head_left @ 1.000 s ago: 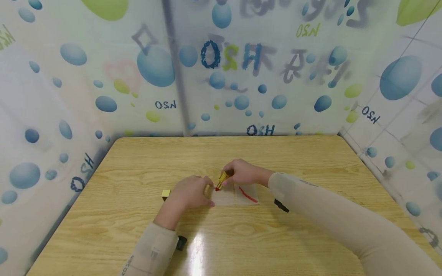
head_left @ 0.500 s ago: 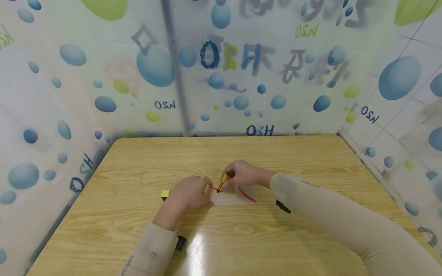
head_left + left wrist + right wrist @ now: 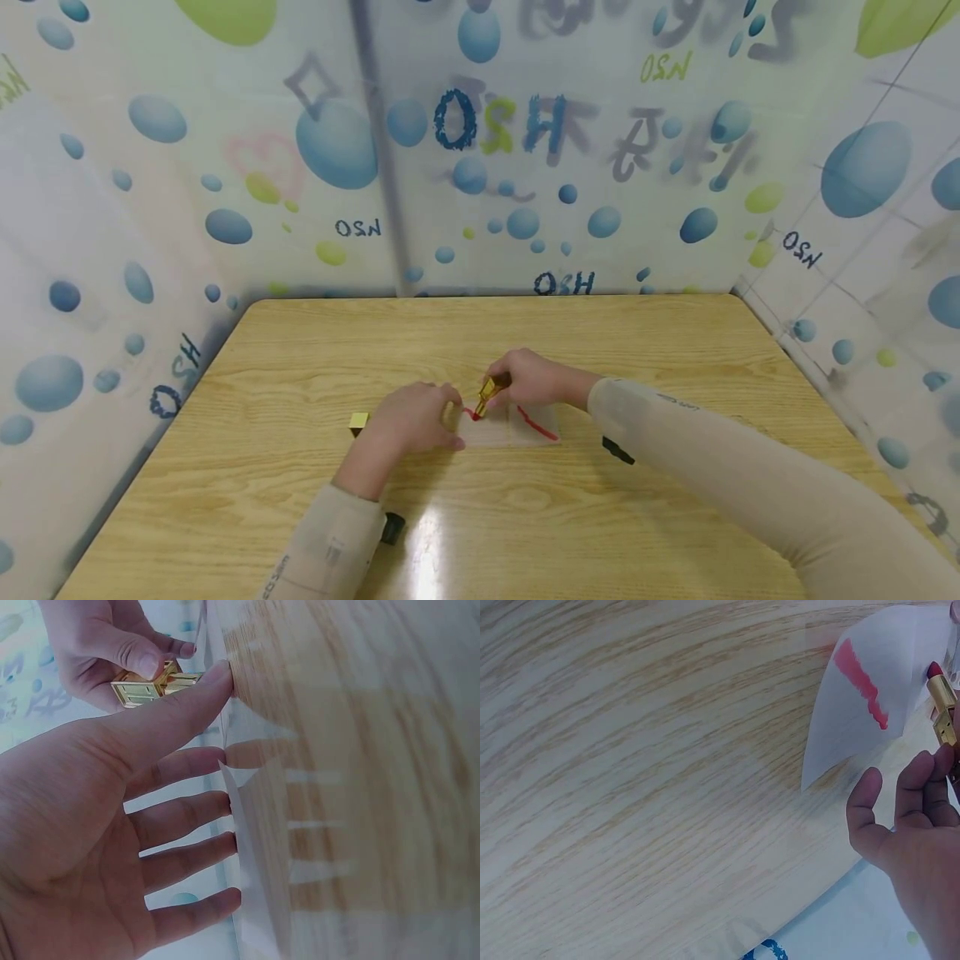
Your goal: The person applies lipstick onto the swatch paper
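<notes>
A gold lipstick (image 3: 486, 397) with a red tip is pinched in my right hand (image 3: 529, 375). It tilts down, and its red tip (image 3: 934, 670) is right at a thin white sheet of paper (image 3: 491, 435). On the sheet's right part runs a thick red streak (image 3: 538, 423); a shorter red mark (image 3: 468, 412) leads to the lipstick tip. My left hand (image 3: 422, 417) rests at the sheet's left edge with thumb and fingers spread. In the left wrist view those fingers (image 3: 187, 817) are fairly straight, tips at the paper, which has a raised fold.
A gold cap (image 3: 360, 422) stands on the wooden table (image 3: 637, 333) to the left of my left hand. Curtains (image 3: 480, 233) with blue and green spots hang around the table's back and sides. Dark wrist-worn devices (image 3: 617, 450) sit under both forearms.
My right hand has drawn the lipstick a little rightward and toward me, lengthening the short red mark on the paper. The left hand stays in place.
</notes>
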A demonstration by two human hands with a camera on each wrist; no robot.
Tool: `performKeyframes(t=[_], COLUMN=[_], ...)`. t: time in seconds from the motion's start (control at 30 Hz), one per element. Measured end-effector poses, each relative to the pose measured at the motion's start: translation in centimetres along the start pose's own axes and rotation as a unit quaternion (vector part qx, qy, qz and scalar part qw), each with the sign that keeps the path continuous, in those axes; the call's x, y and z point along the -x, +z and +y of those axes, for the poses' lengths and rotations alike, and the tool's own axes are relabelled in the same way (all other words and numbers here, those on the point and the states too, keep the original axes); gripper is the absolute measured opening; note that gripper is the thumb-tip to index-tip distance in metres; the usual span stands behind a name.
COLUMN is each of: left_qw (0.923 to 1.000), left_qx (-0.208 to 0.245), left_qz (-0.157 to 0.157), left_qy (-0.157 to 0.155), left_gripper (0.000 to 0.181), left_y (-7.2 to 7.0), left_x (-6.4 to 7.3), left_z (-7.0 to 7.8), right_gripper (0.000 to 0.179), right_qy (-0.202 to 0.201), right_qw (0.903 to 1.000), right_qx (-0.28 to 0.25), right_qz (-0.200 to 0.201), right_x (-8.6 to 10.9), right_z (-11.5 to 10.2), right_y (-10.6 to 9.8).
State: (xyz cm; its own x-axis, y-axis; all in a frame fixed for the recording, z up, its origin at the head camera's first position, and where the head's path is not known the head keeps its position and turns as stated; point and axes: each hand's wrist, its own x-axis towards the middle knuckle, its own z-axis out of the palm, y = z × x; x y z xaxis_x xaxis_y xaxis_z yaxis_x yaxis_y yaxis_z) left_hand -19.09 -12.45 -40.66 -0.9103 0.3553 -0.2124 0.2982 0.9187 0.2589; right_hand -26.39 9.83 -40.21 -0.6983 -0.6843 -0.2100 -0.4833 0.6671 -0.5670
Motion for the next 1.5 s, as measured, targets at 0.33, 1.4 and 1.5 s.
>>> performKeyframes(t=[0.33,1.4,1.5], left_qw=[1.0,1.0,1.0], left_qx=[0.003,0.004,0.003], left_qz=[0.002,0.0,0.0], left_qy=[-0.001,-0.001,-0.002], left_gripper=[0.056,0.056,0.056], left_y=[0.0,0.1,0.1], left_x=[-0.1,-0.1,-0.1], left_z=[0.0,-0.1,-0.1], right_gripper=[0.026,0.016,0.016], right_qy=[0.006,-0.008,-0.006], right_qw=[1.0,0.9999,0.9999], right_qx=[-0.004,-0.01,-0.012], right_qz=[-0.004,0.002,0.001], right_x=[0.5,1.6,1.7], right_z=[0.0,0.5,0.4], right_y=[0.0,0.1,0.0])
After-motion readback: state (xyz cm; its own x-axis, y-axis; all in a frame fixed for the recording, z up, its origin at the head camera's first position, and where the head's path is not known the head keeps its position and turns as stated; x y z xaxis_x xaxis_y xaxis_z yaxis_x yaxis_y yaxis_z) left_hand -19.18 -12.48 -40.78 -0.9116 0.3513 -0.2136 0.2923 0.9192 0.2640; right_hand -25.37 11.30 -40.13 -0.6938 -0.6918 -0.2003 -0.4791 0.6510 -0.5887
